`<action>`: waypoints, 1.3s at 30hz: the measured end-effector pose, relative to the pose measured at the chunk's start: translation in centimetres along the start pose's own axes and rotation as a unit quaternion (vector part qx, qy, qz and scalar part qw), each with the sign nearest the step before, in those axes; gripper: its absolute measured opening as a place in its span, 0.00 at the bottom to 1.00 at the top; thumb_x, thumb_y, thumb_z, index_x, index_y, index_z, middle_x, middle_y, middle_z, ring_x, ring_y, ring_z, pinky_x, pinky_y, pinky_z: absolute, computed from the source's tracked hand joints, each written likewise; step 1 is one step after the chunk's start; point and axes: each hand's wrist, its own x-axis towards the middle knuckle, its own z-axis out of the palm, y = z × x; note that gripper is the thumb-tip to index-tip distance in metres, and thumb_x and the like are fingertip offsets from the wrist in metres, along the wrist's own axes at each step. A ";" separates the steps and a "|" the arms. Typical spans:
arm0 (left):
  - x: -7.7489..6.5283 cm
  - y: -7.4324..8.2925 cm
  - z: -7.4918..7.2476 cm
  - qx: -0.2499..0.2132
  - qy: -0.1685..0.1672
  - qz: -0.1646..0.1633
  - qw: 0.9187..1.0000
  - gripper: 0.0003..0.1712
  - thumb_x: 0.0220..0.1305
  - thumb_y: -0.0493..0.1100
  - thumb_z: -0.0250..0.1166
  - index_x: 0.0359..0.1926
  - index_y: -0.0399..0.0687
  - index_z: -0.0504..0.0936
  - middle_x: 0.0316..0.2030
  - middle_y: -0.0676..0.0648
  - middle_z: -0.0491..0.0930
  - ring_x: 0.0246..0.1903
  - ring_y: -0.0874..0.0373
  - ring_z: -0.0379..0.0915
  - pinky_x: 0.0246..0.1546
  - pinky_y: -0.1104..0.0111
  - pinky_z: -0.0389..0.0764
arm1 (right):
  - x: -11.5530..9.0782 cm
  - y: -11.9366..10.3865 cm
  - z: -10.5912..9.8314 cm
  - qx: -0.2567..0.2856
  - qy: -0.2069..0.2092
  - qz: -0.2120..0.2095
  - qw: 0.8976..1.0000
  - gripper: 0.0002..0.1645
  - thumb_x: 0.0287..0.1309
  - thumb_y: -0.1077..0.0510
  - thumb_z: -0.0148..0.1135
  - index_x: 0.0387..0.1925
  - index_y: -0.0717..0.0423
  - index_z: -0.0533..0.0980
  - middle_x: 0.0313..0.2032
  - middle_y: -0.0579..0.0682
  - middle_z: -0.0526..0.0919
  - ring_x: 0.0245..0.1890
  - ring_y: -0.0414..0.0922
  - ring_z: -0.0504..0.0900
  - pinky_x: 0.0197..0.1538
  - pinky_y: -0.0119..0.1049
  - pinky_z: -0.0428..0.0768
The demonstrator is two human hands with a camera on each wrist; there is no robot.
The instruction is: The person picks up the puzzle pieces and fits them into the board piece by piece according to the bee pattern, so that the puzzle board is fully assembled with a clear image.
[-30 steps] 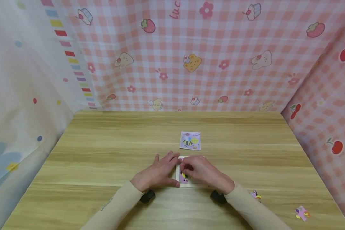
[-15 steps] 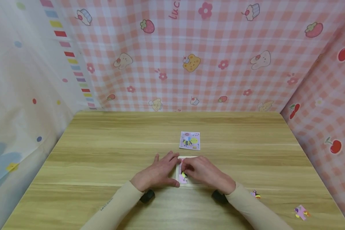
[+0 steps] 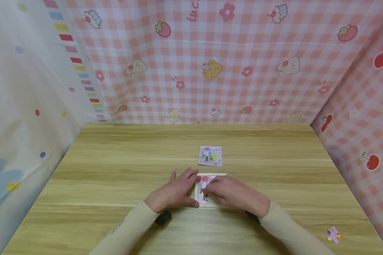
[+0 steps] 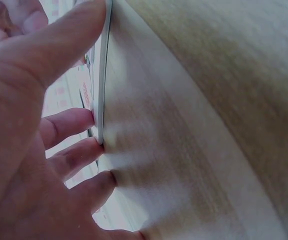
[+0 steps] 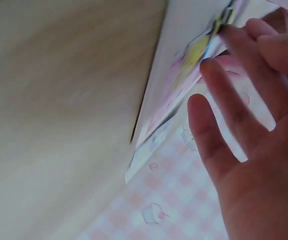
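Note:
My left hand (image 3: 176, 190) lies spread along the left side of a small white-rimmed puzzle tray (image 3: 196, 194), thumb at the near corner and fingertips at the far one. In the left wrist view the thumb and fingers meet the tray's edge (image 4: 103, 75). Over the tray's right part reaches my right hand (image 3: 231, 191), thumb and index finger pinching at a yellow-and-black puzzle piece (image 3: 203, 194), with the other fingers stretched out in the right wrist view. Pink pieces with a red circle (image 3: 205, 179) lie at the tray's left. The hand covers the right part.
Behind the tray lies a square picture card (image 3: 210, 156) with a bee. A loose pink puzzle piece (image 3: 334, 235) sits at the right front of the wooden table (image 3: 115, 159). Patterned cloth (image 3: 185, 46) hangs at the back and both sides.
My right hand and forearm have shifted slightly right, uncovering the tray's upper left pieces. The right sleeve now hides a second loose piece. The left hand stays put.

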 end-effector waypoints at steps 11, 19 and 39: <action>-0.2 0.1 0.0 0.005 -0.003 -0.004 1.000 0.48 0.59 0.61 0.76 0.73 0.44 0.70 0.76 0.42 0.60 0.78 0.42 0.48 0.69 0.27 0.51 | -0.3 -0.4 0.0 -0.109 -0.021 -0.031 0.993 0.11 0.72 0.60 0.60 0.52 0.48 0.79 0.45 0.44 0.88 0.53 0.44 0.83 0.58 0.47 0.80; -0.2 0.4 -0.1 0.014 -0.008 -0.001 1.000 0.48 0.59 0.62 0.76 0.73 0.45 0.69 0.76 0.42 0.60 0.78 0.41 0.49 0.69 0.28 0.53 | -0.9 0.6 0.3 0.087 -0.032 0.055 0.994 0.14 0.75 0.62 0.55 0.55 0.47 0.81 0.52 0.42 0.85 0.55 0.41 0.81 0.61 0.44 0.79; -0.2 0.0 -0.1 0.011 -0.006 -0.009 1.000 0.50 0.58 0.64 0.75 0.73 0.48 0.65 0.78 0.44 0.58 0.79 0.43 0.46 0.70 0.29 0.50 | -1.0 1.1 0.5 0.010 -0.008 0.054 0.998 0.16 0.67 0.59 0.69 0.54 0.56 0.85 0.54 0.48 0.81 0.53 0.44 0.80 0.58 0.42 0.81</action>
